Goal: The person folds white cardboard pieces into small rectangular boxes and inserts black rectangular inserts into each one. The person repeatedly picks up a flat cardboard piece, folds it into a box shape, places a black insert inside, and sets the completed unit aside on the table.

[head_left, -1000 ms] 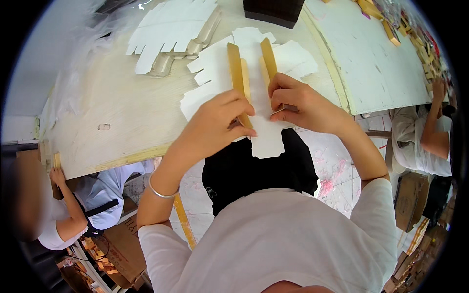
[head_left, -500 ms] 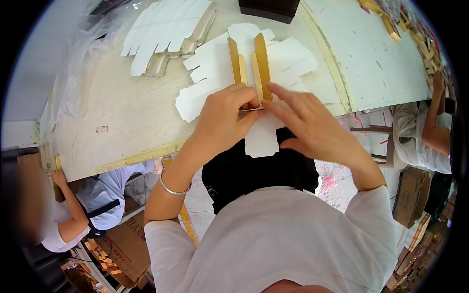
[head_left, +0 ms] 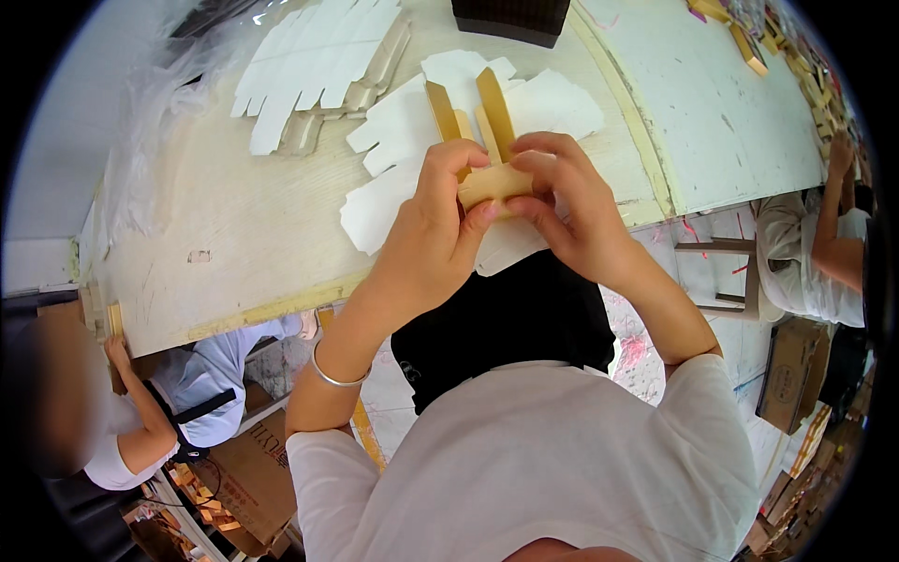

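Note:
A partly folded gold box (head_left: 496, 184) stands between my hands near the table's front edge. Two long gold side walls rise from it and point away from me, and its near end panel is folded up. My left hand (head_left: 448, 192) pinches the left corner of that panel between thumb and fingers. At the right corner, my right hand (head_left: 567, 201) grips the panel with thumb below and fingers above. Flat white box blanks (head_left: 384, 192) lie under and around the gold box. The box's inside is partly hidden by my fingers.
A stack of white die-cut blanks (head_left: 314, 56) lies at the far left, next to clear plastic film (head_left: 140, 150). A dark box (head_left: 513, 19) stands at the back. Small gold boxes (head_left: 805, 80) pile up at far right. Other people sit at left and right, beside cardboard cartons (head_left: 253, 482).
The near end panel has been folded upward into view. My right hand has closed from spread fingers onto its right corner, and the white flap toward me shows less.

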A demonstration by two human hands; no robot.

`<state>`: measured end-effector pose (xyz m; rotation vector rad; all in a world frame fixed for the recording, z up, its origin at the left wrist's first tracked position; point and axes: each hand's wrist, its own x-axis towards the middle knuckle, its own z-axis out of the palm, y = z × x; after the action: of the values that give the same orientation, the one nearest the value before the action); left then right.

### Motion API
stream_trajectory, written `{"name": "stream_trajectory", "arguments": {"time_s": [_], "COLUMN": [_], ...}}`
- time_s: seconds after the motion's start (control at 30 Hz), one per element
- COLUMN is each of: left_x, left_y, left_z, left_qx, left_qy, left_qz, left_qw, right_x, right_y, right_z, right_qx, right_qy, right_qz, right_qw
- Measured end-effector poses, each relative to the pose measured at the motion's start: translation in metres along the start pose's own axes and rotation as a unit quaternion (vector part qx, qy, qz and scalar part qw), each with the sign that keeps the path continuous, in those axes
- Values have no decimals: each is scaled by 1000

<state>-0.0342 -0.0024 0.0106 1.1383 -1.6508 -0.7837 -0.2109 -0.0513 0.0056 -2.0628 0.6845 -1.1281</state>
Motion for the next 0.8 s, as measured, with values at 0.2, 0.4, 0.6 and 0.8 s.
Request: {"name": "stream_trajectory", "arguments": {"time_s": [0.2,0.4,0.6,0.8], "left_x": [-7,-5,14,3], "left_y": [9,10,17,37], "left_z": [1,-3,-26,-16], "left_qx": [106,237,156,338], "left_qy": [-10,-21,-159,-82], "left_qz": [-13,31,-94,56], "left_qw": [994,971,970,936], "right_x": [2,16,19,7], "right_y": [-4,-6,0,-24], "right_z": [-7,-14,-27,-21], "right_qx": [-288,-257,-21,99], "right_qy": [-74,-217,-270,-222], "right_qz": [-179,-138,6,50], "right_qw": [938,931,963,969]}}
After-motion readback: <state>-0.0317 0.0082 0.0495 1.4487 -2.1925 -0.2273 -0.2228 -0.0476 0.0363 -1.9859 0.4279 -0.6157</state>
